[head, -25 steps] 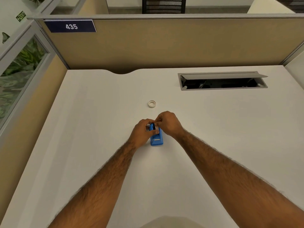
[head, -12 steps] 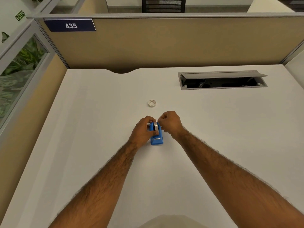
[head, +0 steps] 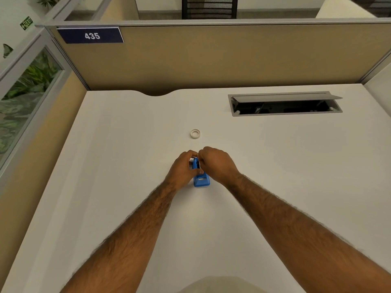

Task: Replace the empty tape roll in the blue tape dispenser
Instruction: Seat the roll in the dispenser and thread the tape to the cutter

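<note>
We steady the blue tape dispenser (head: 201,180) on the white desk (head: 127,166), left hand (head: 183,170) pinching its side, right hand (head: 216,163) closed at its top slot, contents hidden. Beyond lies a small tape roll (head: 195,133), with open surface all round; farther off, the cable hatch (head: 285,104).
</note>
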